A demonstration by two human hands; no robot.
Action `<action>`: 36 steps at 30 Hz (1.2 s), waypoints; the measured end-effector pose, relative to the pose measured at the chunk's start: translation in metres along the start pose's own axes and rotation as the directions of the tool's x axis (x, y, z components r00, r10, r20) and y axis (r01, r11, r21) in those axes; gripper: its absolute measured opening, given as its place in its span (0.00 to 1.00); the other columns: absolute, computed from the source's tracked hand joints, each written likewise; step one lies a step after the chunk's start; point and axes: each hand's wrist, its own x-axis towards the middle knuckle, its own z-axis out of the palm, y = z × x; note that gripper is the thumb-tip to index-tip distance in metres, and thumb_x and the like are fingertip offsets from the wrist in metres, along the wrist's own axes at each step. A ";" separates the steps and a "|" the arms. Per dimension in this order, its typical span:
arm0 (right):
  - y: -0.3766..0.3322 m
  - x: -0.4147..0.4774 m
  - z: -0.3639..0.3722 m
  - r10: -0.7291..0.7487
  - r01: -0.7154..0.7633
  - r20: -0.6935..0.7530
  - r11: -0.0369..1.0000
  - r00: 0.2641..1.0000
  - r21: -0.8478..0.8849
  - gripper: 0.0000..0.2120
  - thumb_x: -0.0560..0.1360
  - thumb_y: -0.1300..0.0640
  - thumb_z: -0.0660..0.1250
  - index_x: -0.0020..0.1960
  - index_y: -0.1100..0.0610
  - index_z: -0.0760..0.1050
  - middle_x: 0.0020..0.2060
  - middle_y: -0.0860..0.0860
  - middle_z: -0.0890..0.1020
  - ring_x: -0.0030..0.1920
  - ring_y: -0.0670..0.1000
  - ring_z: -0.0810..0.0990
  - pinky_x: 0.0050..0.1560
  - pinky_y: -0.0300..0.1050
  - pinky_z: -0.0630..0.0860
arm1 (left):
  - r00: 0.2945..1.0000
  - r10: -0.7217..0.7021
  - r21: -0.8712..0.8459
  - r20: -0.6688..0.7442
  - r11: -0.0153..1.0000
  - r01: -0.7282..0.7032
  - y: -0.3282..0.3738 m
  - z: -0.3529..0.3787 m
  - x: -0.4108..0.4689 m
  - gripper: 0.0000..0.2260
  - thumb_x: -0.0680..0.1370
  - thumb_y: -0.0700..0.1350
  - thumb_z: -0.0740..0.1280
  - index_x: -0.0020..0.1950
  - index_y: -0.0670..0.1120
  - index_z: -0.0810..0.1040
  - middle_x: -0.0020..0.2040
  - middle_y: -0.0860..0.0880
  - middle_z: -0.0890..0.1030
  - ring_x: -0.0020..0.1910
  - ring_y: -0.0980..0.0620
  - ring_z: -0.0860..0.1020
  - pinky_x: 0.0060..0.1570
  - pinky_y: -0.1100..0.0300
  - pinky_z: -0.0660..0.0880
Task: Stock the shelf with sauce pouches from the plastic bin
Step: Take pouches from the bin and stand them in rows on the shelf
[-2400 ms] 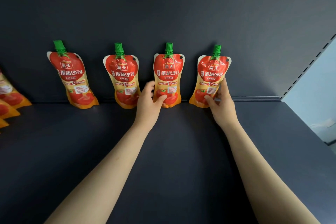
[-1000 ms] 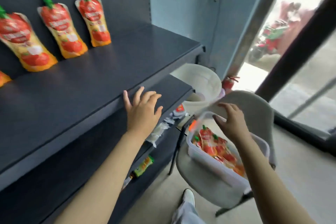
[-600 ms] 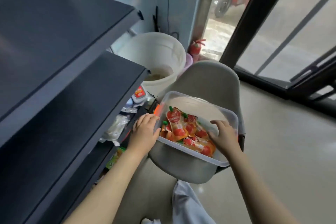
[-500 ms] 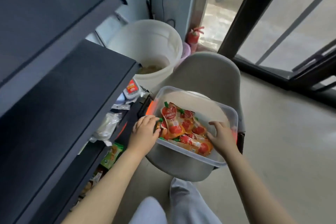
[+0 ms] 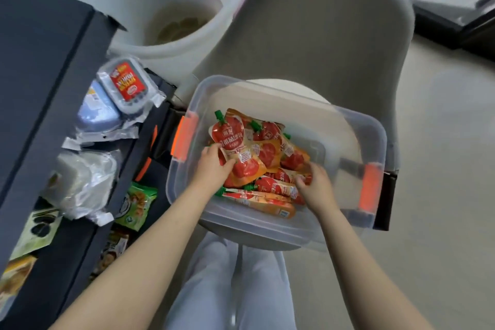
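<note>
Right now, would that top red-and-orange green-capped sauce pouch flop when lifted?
Probably floppy: the red-and-orange green-capped sauce pouch lies curved over the other pouches. Likely slippery, since its film looks glossy. Unlikely to roll, being flat.

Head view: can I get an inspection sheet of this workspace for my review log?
Surface: grey chair carries the plastic bin on its seat.
Job's things: sauce pouches piled in the bin; top pouch lies uppermost, spout pointing away.
Clutter: wrapped packets on the dark shelf at left.
Hands: left hand grips the top pouch; right hand, fingers curled among pouches, grasp unclear.
Cables: nothing seen.
Surroundings: white bucket, pale floor.
</note>
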 end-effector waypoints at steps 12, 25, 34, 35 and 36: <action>0.000 0.071 0.023 -0.021 0.018 0.069 0.999 0.997 0.040 0.28 0.79 0.42 0.59 0.76 0.49 0.59 0.71 0.54 0.71 0.70 0.58 0.70 0.68 0.57 0.69 | 0.973 -0.139 -0.259 -0.182 0.962 0.089 0.010 0.030 0.024 0.27 0.73 0.50 0.74 0.62 0.44 0.62 0.64 0.44 0.72 0.59 0.45 0.75 0.51 0.52 0.76; -0.004 0.061 -0.020 -0.056 0.064 -0.042 0.971 0.998 0.231 0.10 0.72 0.53 0.73 0.48 0.59 0.82 0.41 0.51 0.75 0.44 0.52 0.77 0.44 0.47 0.73 | 0.921 -0.335 -0.573 -0.197 0.802 0.170 0.012 0.034 0.012 0.29 0.71 0.41 0.76 0.59 0.49 0.59 0.59 0.47 0.76 0.54 0.49 0.78 0.50 0.53 0.79; -0.025 -0.026 -0.077 -0.106 0.054 0.067 0.842 0.992 0.536 0.04 0.76 0.54 0.70 0.49 0.52 0.82 0.44 0.55 0.86 0.45 0.54 0.85 0.44 0.47 0.83 | 0.965 -0.214 -0.554 -0.153 0.827 0.096 0.035 0.004 -0.055 0.13 0.72 0.47 0.75 0.55 0.45 0.81 0.50 0.50 0.83 0.49 0.51 0.81 0.47 0.56 0.79; -0.033 -0.042 -0.086 -0.115 0.045 0.087 0.817 0.989 0.575 0.07 0.76 0.53 0.69 0.51 0.54 0.81 0.45 0.55 0.86 0.44 0.54 0.86 0.43 0.46 0.83 | 0.962 -0.217 -0.584 -0.164 0.808 0.083 0.040 -0.005 -0.069 0.12 0.72 0.47 0.75 0.54 0.45 0.81 0.48 0.51 0.83 0.47 0.53 0.81 0.42 0.61 0.78; -0.042 -0.058 -0.093 -0.131 0.038 0.106 0.787 0.986 0.615 0.08 0.77 0.52 0.67 0.52 0.55 0.80 0.45 0.55 0.86 0.44 0.54 0.86 0.43 0.46 0.83 | 0.958 -0.224 -0.620 -0.177 0.781 0.068 0.044 -0.015 -0.084 0.11 0.72 0.47 0.75 0.51 0.44 0.81 0.46 0.51 0.83 0.46 0.54 0.80 0.39 0.64 0.75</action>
